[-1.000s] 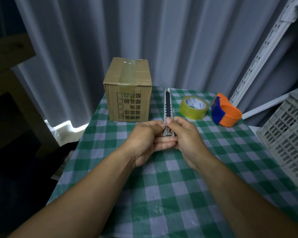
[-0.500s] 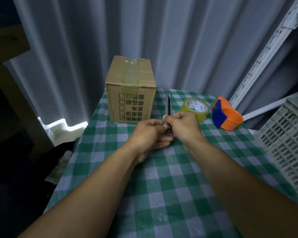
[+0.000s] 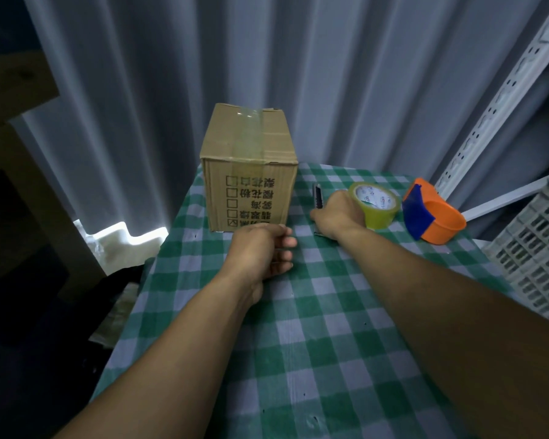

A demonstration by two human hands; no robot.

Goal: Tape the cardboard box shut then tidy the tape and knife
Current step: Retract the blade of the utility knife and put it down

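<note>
Cardboard box (image 3: 249,172) — taped across the top, sitting at the far edge of the green checked tablecloth (image 3: 298,312). Knife (image 3: 317,197) lying just right of it, the right hand (image 3: 336,213) resting over its near end. Yellow tape roll (image 3: 376,205) sitting beside an orange-and-blue dispenser (image 3: 431,217). Left hand (image 3: 260,251) — loosely curled, holding nothing.

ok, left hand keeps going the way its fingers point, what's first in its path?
Probably the utility knife under the right hand: the left hand has curled fingers aimed right, across bare tablecloth. Depth unclear.
</note>
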